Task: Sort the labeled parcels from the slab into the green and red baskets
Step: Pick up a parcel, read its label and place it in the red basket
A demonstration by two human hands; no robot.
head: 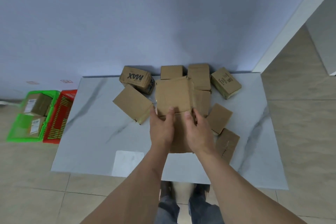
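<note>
1. Head view: both your hands gripped one brown parcel (173, 94) above the middle of the slab (94, 123). Your left hand (161, 127) curled round its near left edge with the thumb on top; your right hand (197, 130) did the same on the near right.
2. Around it on the slab I counted eight more cardboard parcels, including one printed MAX (136, 79) at the back and one with a code label (226, 82) at the back right.
3. Two baskets sat side by side, left of the slab: the green basket (16, 132) held two labeled parcels, and the red basket (58, 118) was just beside it.
4. The slab was pale grey with marble veining, lying on beige floor tiles (300, 132) against a blue-grey wall (127, 14).
</note>
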